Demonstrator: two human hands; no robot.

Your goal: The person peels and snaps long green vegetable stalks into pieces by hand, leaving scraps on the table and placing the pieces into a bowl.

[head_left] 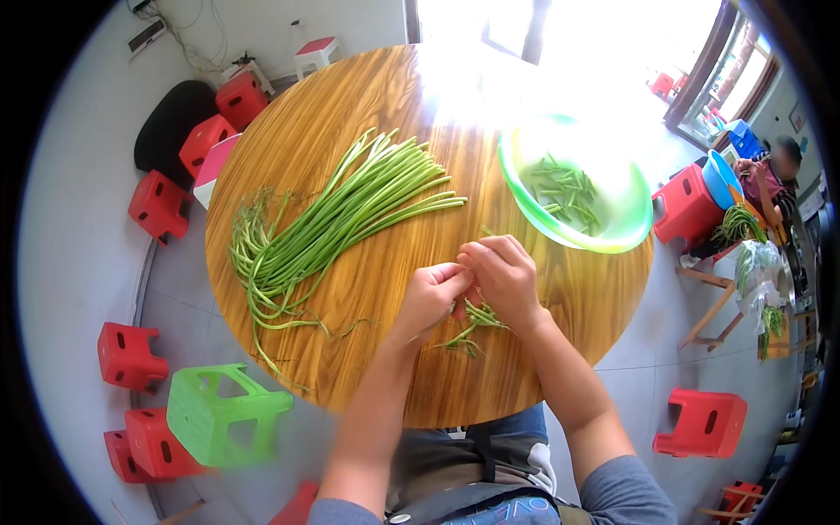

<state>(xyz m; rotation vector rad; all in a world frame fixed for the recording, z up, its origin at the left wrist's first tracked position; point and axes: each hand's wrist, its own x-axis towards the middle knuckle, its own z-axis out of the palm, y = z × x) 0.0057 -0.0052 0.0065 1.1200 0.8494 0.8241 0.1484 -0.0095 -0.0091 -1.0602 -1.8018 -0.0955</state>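
My left hand and my right hand meet over the front of the round table, fingertips pinched together. Both are closed on a garlic scape, mostly hidden by the fingers; a short green end shows just beyond the right hand. Below the hands lie a few scape pieces and wispy tips on the wood. A large bundle of garlic scapes spreads to the left, its curled thin ends toward the left edge. Cut green pieces lie in a green-rimmed plastic basin at the right.
The wooden table stands in front of me. Red stools and a green stool are on the left; another red stool is at right. A person sits farther right beside a blue basin and greens. Bright light washes out the back.
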